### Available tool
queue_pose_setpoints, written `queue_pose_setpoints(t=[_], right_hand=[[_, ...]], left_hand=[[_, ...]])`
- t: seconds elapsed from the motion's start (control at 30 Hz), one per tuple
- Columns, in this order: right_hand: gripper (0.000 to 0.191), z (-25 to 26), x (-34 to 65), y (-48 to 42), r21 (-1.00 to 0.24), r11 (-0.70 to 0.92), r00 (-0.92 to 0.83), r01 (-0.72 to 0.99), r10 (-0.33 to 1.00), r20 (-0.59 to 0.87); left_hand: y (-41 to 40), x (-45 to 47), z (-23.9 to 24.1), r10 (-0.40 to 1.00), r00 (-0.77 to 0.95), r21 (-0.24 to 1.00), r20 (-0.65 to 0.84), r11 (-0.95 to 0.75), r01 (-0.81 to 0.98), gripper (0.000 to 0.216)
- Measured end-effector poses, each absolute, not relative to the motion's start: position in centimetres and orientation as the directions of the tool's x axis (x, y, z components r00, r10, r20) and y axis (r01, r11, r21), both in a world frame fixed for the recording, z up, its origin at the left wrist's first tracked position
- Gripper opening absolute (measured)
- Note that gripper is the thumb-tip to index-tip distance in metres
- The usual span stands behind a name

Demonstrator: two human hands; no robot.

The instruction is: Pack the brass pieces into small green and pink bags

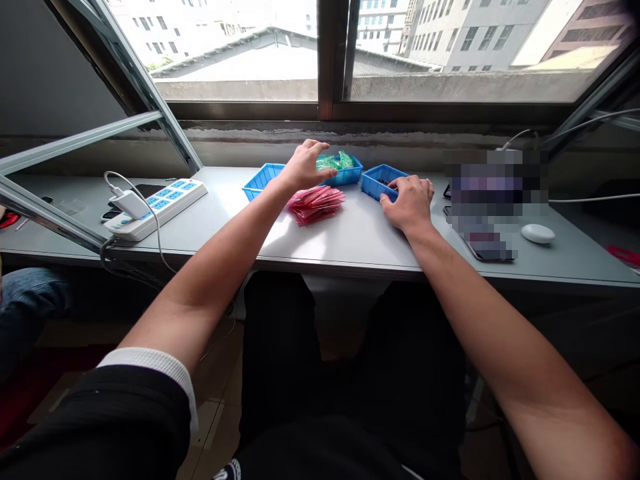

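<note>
L hand [306, 167], thumb & fingers wide, is nr green packets [345, 161] in mid bin [351, 176]; R hand [411, 203] at R bin's [373, 187] rim, can't tell if gripping. Red packets [317, 204] lie btwn, w/ tabletop [350, 233] room to front edge [345, 264].

White bench [350, 241] carrying three blue rectangular plastic bins [371, 187], flat red plastic packets [316, 207] — and a long white power strip [150, 221].

Desk [360, 243] across ctr of frame, window [330, 67] behind, up top. Bag pile [316, 205] mid-desk; L bin [263, 179] & ctr bin [350, 176] behind, packets [345, 160] in latter. R bin [373, 187] upper R of pile, w/ parts [385, 182]. Power strip [167, 203] far L, mouse [538, 233] far R.
</note>
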State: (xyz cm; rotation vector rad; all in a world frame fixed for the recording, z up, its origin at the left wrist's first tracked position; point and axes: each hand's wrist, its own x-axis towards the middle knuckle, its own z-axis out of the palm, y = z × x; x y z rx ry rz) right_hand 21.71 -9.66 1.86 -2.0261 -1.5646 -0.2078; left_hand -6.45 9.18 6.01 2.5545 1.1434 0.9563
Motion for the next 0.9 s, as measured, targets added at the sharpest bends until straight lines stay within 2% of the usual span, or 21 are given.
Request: queue_pose_setpoints(t=[0.07, 0.13, 0.23, 0.33, 0.47, 0.57, 0.63, 0.8, 0.9], right_hand=[[0.036, 1.8, 21.7, -9.7, -0.338, -0.161, 0.307, 0.927, 0.844, 0.439], [0.036, 1.6, 21.7, -9.5, -0.34, -0.165, 0.313, 0.926, 0.839, 0.445], [0.036, 1.3, 21.7, -9.2, -0.345, -0.168, 0.325, 0.923, 0.821, 0.47], [0.035, 1.1, 21.6, -9.0, -0.348, -0.167, 0.329, 0.923, 0.811, 0.484], [0.033, 0.9, 21.8, -8.8, -0.373, -0.16, 0.343, 0.914, 0.796, 0.498], [0.04, 0.9, 22.2, -8.7, -0.415, -0.128, 0.35, 0.901, 0.779, 0.52], [0.051, 1.0, 22.5, -8.6, -0.44, -0.091, 0.346, 0.894, 0.764, 0.545], [0.081, 1.9, 22.4, -9.3, -0.428, 0.117, 0.207, 0.896, 0.743, 0.637], [0.107, 2.8, 21.8, -10.3, -0.414, 0.202, 0.113, 0.888, 0.776, 0.62]], left_hand=[[10.7, -5.4, 7.0, 0.801, 0.5, 0.404, 0.329, -0.598, 0.693, 0.132], [10.9, -4.5, 8.0, 0.833, 0.517, 0.339, 0.198, -0.553, 0.761, 0.146], [9.7, -3.6, 9.2, 0.864, 0.499, 0.289, 0.071, -0.497, 0.818, 0.147], [9.1, -3.3, 9.9, 0.895, 0.445, 0.277, 0.024, -0.434, 0.858, 0.148], [11.1, -3.9, 9.5, 0.889, 0.451, 0.332, 0.082, -0.451, 0.829, 0.157], [13.9, -4.3, 8.9, 0.859, 0.467, 0.409, 0.211, -0.511, 0.756, 0.15], [15.4, -4.3, 8.8, 0.85, 0.406, 0.453, 0.336, -0.524, 0.722, 0.146], [13.5, -4.1, 9.9, 0.657, 0.556, 0.44, 0.508, -0.754, 0.488, 0.12], [9.2, -3.8, 10.2, 0.586, 0.629, 0.43, 0.511, -0.808, 0.403, 0.128]])
